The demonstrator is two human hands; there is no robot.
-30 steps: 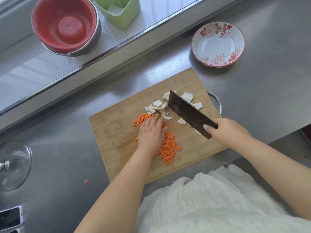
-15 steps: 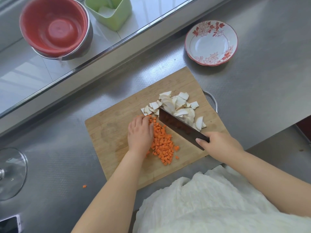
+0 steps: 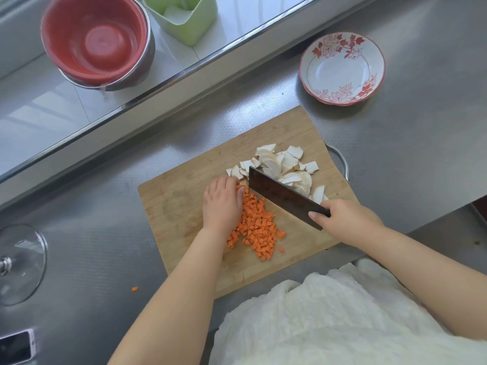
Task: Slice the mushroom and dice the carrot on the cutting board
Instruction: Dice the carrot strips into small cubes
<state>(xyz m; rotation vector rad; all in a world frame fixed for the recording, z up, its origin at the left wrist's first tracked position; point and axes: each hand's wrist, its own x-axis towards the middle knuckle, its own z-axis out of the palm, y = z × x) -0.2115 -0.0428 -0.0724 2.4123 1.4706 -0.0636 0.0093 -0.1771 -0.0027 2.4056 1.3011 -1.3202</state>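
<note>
Both veg already cut, sitting on the wooden cutting board (image 3: 184,196): diced carrot (image 3: 257,227) heaped mid-board, mushroom slices (image 3: 279,167) piled at the far-right corner. Cleaver (image 3: 284,197) standing between the two heaps, long axis running diagonal from far-left tip to near-right handle, flat face toward the carrot. Right hand (image 3: 347,222) curled round the handle, forefinger laid along the blade's heel. Left hand (image 3: 224,204) flat on the carrot's left flank, fingers together (tips touching the dice near the blade tip), holding nothing. Carrot thus boxed betw. palm and blade; left hand nearer it, mushroom just beyond the steel. Likely next: scooping dice onto the blade, so heap must stay tight against the face. One stray dice on the steel counter (image 3: 408,167), off the board to the left. Flowered bowl (image 3: 342,68) well apart, far right; red basin (image 3: 97,40) and green tub (image 3: 184,14) on the ledge behind; glass lid (image 3: 15,264) at left edge.
</note>
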